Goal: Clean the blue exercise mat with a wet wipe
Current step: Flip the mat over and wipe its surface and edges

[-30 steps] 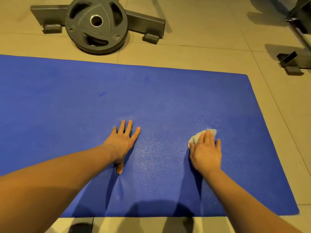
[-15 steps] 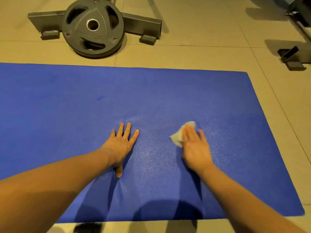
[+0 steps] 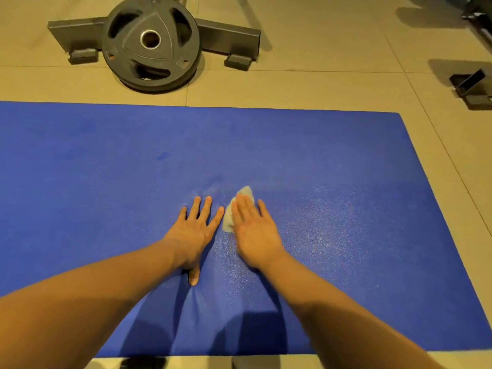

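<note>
The blue exercise mat [image 3: 332, 161] lies flat across the tiled floor and runs off the left edge of the view. My left hand [image 3: 195, 230] rests flat on the mat with fingers spread. Right beside it, my right hand [image 3: 253, 227] presses a crumpled white wet wipe [image 3: 228, 218] onto the mat with straight fingers. Parts of the wipe stick out past the fingertips and on the hand's left side. To the right of my right hand the mat glistens with a wet sheen.
A dark weight plate [image 3: 150, 42] leans against a grey metal frame base [image 3: 229, 38] on the floor beyond the mat's far edge. Another metal frame foot [image 3: 472, 86] stands at the right edge. Beige floor tiles [image 3: 319, 83] surround the mat.
My right hand has slid the wipe leftward across the mat until it is next to my left hand. The left hand has stayed planted in place.
</note>
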### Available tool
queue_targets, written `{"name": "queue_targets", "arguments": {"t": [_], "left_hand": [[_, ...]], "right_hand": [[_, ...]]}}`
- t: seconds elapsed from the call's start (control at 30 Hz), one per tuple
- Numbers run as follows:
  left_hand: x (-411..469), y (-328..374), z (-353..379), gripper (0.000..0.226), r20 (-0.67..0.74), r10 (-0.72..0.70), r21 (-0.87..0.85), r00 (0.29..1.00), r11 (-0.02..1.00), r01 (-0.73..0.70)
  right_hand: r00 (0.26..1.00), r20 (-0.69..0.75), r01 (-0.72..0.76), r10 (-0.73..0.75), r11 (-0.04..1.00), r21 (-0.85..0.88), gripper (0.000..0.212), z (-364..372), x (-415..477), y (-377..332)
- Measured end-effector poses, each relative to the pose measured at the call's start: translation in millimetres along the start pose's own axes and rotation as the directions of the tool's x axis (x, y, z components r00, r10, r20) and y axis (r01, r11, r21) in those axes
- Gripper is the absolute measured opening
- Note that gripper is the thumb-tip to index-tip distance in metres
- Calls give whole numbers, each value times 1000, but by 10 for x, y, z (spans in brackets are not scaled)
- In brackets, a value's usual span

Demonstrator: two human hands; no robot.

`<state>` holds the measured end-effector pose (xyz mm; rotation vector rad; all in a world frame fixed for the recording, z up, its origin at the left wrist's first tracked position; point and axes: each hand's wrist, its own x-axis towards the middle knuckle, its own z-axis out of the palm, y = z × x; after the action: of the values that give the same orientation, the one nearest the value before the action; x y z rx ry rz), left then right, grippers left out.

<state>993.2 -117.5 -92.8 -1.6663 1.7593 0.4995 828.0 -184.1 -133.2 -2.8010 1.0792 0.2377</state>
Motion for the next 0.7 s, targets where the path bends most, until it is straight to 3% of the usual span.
{"name": "queue_targets", "arguments": {"t": [0.07,0.2,0.3,0.37,0.43,0.57,0.63,0.7], "left_hand": [[9,-4,6,175,5,3,-13,1000,1000,-2],[32,-4,10,175,18,13,-35,1000,999,-12],[34,-7,18,176,9,13,-36,1000,999,-12],[43,-4,32,178,3,12,-41,1000,999,-12],[53,-1,44,179,-6,3,-44,1000,999,-3],[54,-4,75,178,-16,-16,-51,1000,999,15],[57,-12,73,177,-30,-15,-55,999,998,13],[58,-13,61,179,-26,-14,-46,1000,999,12]], "right_hand": [[999,2,-54,54,998,-21,70,-7,-107,431],[917,63,-389,395,917,-82,66,-55,-441,1397],[789,153,-587,595,804,-100,70,-144,-272,1407],[756,176,-628,630,774,-75,72,-213,-29,1102],[816,157,-557,557,829,-46,71,-202,195,719],[967,99,-233,234,972,-22,71,-84,332,98],[991,88,-98,97,995,7,70,-108,253,188],[993,93,-74,77,997,-34,64,-101,91,525]]}}
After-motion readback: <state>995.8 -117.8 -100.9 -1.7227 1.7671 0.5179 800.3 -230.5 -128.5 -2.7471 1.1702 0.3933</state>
